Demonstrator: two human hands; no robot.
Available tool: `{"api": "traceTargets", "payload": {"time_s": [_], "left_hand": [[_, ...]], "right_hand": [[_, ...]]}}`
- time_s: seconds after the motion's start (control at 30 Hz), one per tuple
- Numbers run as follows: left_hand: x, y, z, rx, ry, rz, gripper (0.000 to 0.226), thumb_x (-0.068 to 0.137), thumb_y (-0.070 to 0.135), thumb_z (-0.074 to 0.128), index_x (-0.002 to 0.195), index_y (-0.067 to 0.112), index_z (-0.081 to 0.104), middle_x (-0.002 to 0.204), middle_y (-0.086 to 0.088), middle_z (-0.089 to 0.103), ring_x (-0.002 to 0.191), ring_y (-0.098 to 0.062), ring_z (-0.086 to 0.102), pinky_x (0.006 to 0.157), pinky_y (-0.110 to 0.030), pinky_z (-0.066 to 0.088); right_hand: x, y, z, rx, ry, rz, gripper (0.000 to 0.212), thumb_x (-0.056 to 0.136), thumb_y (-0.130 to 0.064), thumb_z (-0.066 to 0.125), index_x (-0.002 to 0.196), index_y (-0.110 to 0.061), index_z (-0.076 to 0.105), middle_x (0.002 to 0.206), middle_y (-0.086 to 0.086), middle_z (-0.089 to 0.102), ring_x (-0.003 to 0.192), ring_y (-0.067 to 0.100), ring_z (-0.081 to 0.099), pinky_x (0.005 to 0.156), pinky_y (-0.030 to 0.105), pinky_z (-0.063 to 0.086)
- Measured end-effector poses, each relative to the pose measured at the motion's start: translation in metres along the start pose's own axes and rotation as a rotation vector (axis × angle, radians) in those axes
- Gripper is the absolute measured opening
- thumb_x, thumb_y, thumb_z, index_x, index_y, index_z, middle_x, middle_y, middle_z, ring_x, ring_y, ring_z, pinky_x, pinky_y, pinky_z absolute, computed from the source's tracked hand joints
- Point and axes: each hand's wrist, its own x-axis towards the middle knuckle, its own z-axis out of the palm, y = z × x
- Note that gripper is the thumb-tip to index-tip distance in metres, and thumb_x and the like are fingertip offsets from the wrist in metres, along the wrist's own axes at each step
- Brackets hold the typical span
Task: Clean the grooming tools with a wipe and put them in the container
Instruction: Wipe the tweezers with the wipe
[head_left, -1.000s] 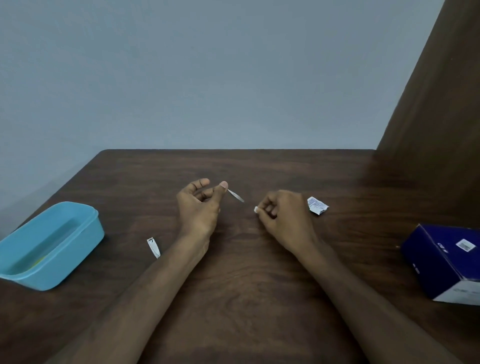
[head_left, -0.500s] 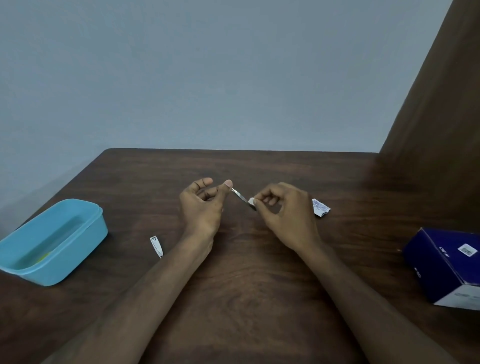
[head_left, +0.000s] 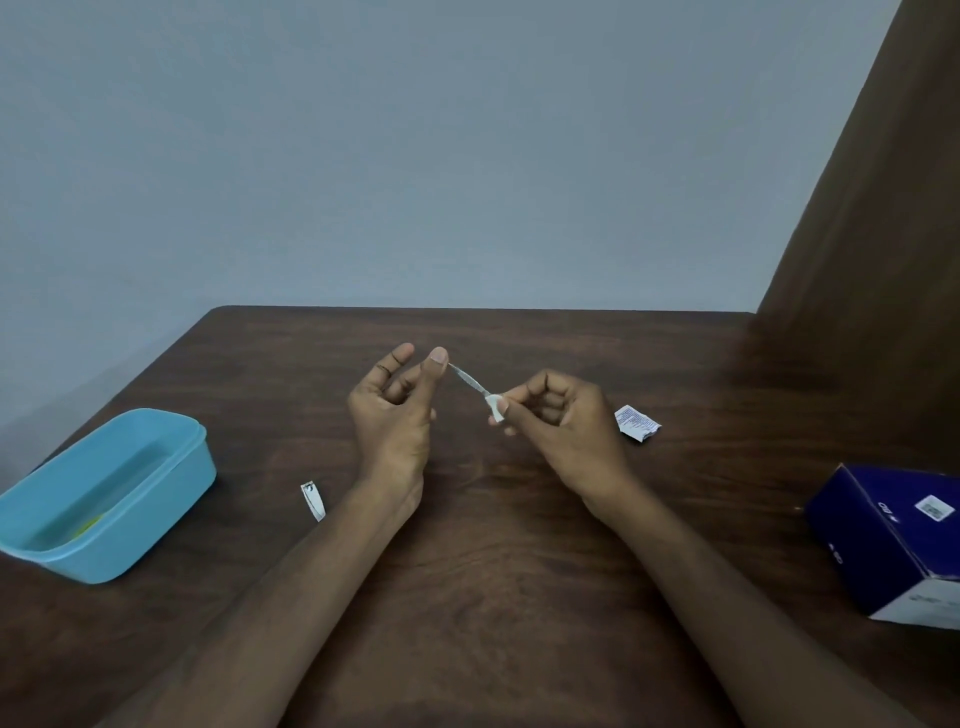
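Observation:
My left hand (head_left: 395, 415) pinches one end of a thin metal grooming tool (head_left: 470, 382) between thumb and fingers, above the middle of the table. My right hand (head_left: 561, 426) pinches a small white wipe (head_left: 496, 409) wrapped round the tool's other end. A silver nail clipper (head_left: 313, 500) lies on the table left of my left forearm. The light blue container (head_left: 111, 493) stands open at the left edge, with something yellowish inside.
A torn white wipe sachet (head_left: 636, 422) lies right of my right hand. A dark blue box (head_left: 898, 545) sits at the right edge. The dark wooden table (head_left: 493, 571) meets a grey wall behind and a brown panel on the right.
My right hand has moved left with the wipe and closed it round the end of the tool. My left hand has kept holding the tool.

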Motion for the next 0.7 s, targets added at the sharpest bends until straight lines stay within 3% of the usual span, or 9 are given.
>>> {"api": "traceTargets", "payload": {"time_s": [0.07,0.13,0.23,0.33,0.47,0.6,0.7], "left_hand": [[0.000,-0.001,0.000,-0.024,0.003,0.013,0.035,0.090,0.021,0.085,0.120,0.019,0.068,0.075,0.012,0.075,0.061,0.003,0.057,0.053,-0.014,0.044],[-0.001,-0.004,0.001,-0.024,-0.001,0.015,0.035,0.091,0.022,0.084,0.123,0.015,0.070,0.072,0.013,0.072,0.059,0.003,0.055,0.051,-0.014,0.043],[-0.004,-0.007,0.003,0.008,-0.036,-0.031,0.033,0.092,0.026,0.084,0.121,0.016,0.074,0.081,0.014,0.078,0.059,0.006,0.057,0.050,-0.012,0.042],[-0.007,-0.011,0.002,0.070,-0.142,-0.073,0.022,0.091,0.027,0.084,0.110,0.017,0.081,0.085,0.011,0.078,0.057,0.004,0.053,0.051,-0.013,0.041],[-0.008,-0.012,0.001,0.098,-0.165,-0.070,0.013,0.090,0.023,0.085,0.100,0.015,0.084,0.082,0.009,0.078,0.062,0.003,0.057,0.055,-0.014,0.045],[-0.005,-0.014,0.001,0.077,-0.106,-0.052,0.013,0.089,0.022,0.086,0.099,0.014,0.084,0.078,0.010,0.078,0.059,0.002,0.054,0.056,-0.013,0.045],[-0.003,-0.013,0.001,0.070,-0.131,-0.035,0.015,0.089,0.022,0.085,0.101,0.012,0.084,0.083,0.006,0.080,0.061,0.004,0.058,0.059,-0.013,0.045]], "right_hand": [[-0.003,-0.002,0.002,-0.071,0.091,-0.087,0.012,0.091,-0.008,0.083,0.083,-0.008,0.073,0.086,0.001,0.082,0.082,0.020,0.079,0.080,0.041,0.065],[-0.005,-0.005,0.003,-0.246,0.205,-0.294,0.014,0.086,-0.001,0.083,0.080,-0.011,0.074,0.086,-0.006,0.081,0.079,0.012,0.077,0.077,0.033,0.063],[-0.009,-0.010,0.005,-0.490,0.311,-0.642,0.018,0.081,0.009,0.080,0.077,-0.006,0.071,0.088,0.000,0.078,0.081,0.013,0.074,0.076,0.027,0.058],[-0.009,-0.010,0.005,-0.565,0.357,-0.747,0.018,0.083,0.010,0.078,0.077,-0.004,0.069,0.091,0.004,0.078,0.082,0.018,0.075,0.075,0.030,0.058],[-0.008,-0.007,0.004,-0.555,0.292,-0.716,0.019,0.081,0.010,0.079,0.075,-0.005,0.069,0.086,0.002,0.077,0.079,0.016,0.074,0.073,0.030,0.057],[-0.008,-0.011,-0.001,-0.346,0.238,-0.444,0.011,0.089,-0.005,0.082,0.085,-0.014,0.077,0.085,-0.012,0.078,0.079,0.005,0.074,0.078,0.025,0.059],[0.001,-0.008,-0.011,-0.105,0.197,-0.253,0.010,0.093,-0.006,0.080,0.088,-0.014,0.075,0.086,-0.007,0.078,0.083,0.009,0.074,0.082,0.029,0.058]]}}
